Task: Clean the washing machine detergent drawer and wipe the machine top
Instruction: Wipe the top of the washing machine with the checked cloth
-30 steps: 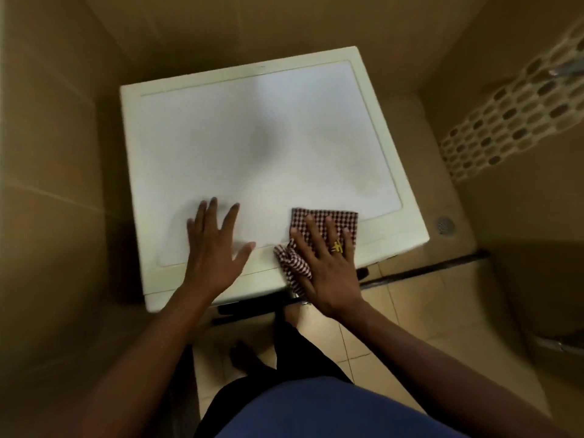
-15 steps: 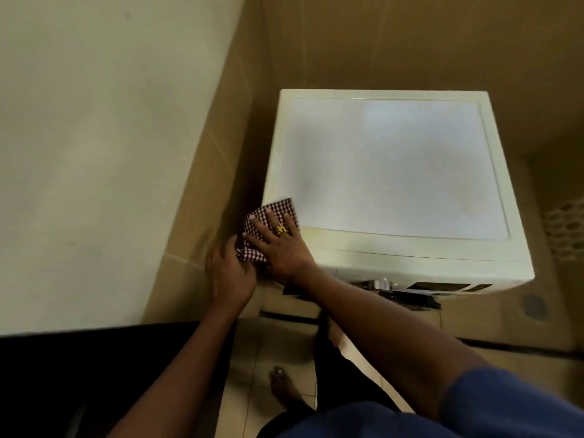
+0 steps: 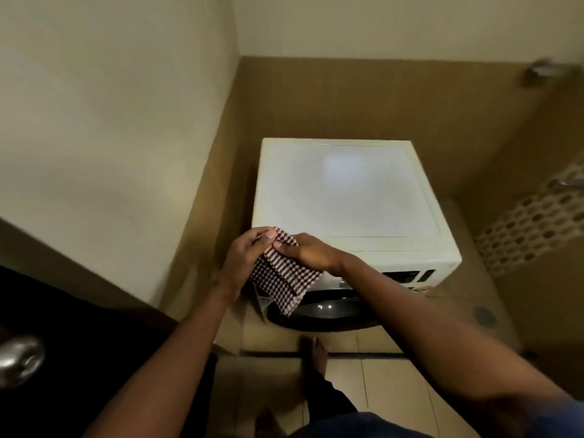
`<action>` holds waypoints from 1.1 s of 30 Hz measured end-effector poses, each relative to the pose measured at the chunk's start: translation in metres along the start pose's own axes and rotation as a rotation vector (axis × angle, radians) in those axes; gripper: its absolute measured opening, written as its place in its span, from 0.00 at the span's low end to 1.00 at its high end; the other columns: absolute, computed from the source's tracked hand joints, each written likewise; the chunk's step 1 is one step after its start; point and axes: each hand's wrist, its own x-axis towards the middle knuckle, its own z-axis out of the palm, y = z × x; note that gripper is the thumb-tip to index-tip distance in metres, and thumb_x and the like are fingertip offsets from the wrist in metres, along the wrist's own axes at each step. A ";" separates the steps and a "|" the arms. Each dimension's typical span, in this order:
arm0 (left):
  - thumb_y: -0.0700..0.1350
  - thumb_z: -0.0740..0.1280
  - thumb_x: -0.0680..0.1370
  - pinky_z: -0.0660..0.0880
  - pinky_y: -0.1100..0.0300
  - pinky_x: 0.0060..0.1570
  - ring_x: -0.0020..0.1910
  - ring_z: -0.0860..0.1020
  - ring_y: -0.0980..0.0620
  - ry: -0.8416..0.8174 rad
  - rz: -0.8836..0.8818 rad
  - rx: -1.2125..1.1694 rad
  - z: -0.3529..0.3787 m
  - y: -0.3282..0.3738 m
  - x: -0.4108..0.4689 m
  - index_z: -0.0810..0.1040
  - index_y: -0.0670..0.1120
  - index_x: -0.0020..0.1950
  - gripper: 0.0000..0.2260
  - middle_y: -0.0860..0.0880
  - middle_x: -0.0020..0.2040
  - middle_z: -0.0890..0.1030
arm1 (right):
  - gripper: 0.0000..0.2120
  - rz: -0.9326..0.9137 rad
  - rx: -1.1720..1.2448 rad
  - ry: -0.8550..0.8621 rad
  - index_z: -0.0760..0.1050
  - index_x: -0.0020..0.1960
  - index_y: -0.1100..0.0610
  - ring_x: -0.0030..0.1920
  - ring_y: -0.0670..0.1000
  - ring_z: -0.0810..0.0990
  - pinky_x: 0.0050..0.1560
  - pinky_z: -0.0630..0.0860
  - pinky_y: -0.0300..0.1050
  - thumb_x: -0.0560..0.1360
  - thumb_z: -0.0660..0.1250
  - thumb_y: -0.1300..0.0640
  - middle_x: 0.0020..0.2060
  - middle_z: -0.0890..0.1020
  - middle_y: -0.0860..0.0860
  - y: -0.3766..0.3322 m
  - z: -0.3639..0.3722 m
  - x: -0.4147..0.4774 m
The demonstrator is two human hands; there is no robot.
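Your left hand (image 3: 245, 257) and right hand (image 3: 308, 252): both pinch the checked cloth (image 3: 282, 276), held off the washing machine (image 3: 347, 191) near its front left corner.

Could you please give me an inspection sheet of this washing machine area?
Surface: washing machine top, white, with a glare patch.
Job's things: checked cloth held up at the machine's front left corner; detergent drawer not clearly visible.
Clutter: nothing seen.
Hands: left hand and right hand both pinch the cloth's upper edge.
Cables: nothing seen.
Surroundings: tan back wall, mosaic strip on the right, floor drain, metal door knob.
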 end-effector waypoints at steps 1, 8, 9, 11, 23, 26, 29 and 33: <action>0.53 0.72 0.74 0.77 0.53 0.57 0.59 0.82 0.47 -0.082 -0.014 -0.076 0.005 0.010 0.002 0.82 0.45 0.62 0.20 0.45 0.57 0.85 | 0.17 -0.007 0.117 0.070 0.82 0.54 0.56 0.52 0.55 0.86 0.55 0.81 0.50 0.80 0.68 0.42 0.52 0.86 0.56 -0.001 -0.011 -0.014; 0.35 0.76 0.69 0.77 0.46 0.63 0.62 0.81 0.38 -0.419 -0.209 -0.195 0.073 0.039 0.000 0.76 0.37 0.67 0.27 0.36 0.61 0.82 | 0.22 -0.026 0.719 0.351 0.79 0.58 0.73 0.53 0.62 0.84 0.57 0.82 0.54 0.74 0.78 0.56 0.54 0.84 0.67 0.018 -0.062 -0.097; 0.35 0.76 0.68 0.78 0.46 0.61 0.60 0.81 0.38 -0.400 -0.241 -0.186 0.083 0.040 -0.003 0.77 0.36 0.65 0.26 0.36 0.61 0.82 | 0.24 -0.010 0.774 0.349 0.79 0.60 0.72 0.57 0.63 0.84 0.62 0.80 0.57 0.75 0.77 0.54 0.56 0.84 0.66 0.027 -0.068 -0.103; 0.32 0.75 0.69 0.79 0.48 0.56 0.56 0.83 0.38 -0.355 -0.299 -0.166 0.108 0.038 -0.007 0.79 0.35 0.63 0.22 0.35 0.59 0.83 | 0.30 0.028 0.915 0.320 0.77 0.65 0.68 0.60 0.63 0.83 0.69 0.75 0.60 0.77 0.73 0.44 0.59 0.83 0.64 0.058 -0.079 -0.119; 0.34 0.75 0.66 0.78 0.44 0.56 0.55 0.80 0.37 -0.308 -0.597 -0.160 0.292 -0.011 -0.004 0.77 0.31 0.64 0.27 0.32 0.62 0.80 | 0.33 0.143 1.465 0.432 0.79 0.65 0.62 0.55 0.56 0.83 0.62 0.78 0.55 0.78 0.61 0.34 0.55 0.85 0.58 0.251 -0.115 -0.222; 0.30 0.70 0.70 0.81 0.46 0.51 0.52 0.82 0.38 -0.394 -0.464 -0.105 0.334 0.006 -0.002 0.78 0.32 0.60 0.18 0.32 0.58 0.80 | 0.12 0.121 1.219 0.460 0.78 0.56 0.59 0.39 0.48 0.83 0.43 0.81 0.45 0.77 0.68 0.53 0.40 0.85 0.51 0.254 -0.175 -0.248; 0.36 0.70 0.72 0.79 0.42 0.58 0.57 0.81 0.38 -0.466 -0.408 -0.238 0.376 0.023 0.001 0.77 0.32 0.62 0.19 0.33 0.60 0.81 | 0.17 0.018 1.112 0.500 0.79 0.59 0.59 0.48 0.54 0.85 0.55 0.80 0.55 0.78 0.68 0.47 0.49 0.86 0.55 0.243 -0.235 -0.277; 0.40 0.74 0.73 0.79 0.52 0.46 0.47 0.82 0.42 -0.362 -0.296 -0.199 0.433 0.046 0.008 0.79 0.41 0.40 0.06 0.41 0.45 0.84 | 0.14 0.012 0.745 0.590 0.81 0.53 0.64 0.46 0.51 0.86 0.44 0.83 0.46 0.70 0.79 0.61 0.46 0.88 0.54 0.233 -0.291 -0.301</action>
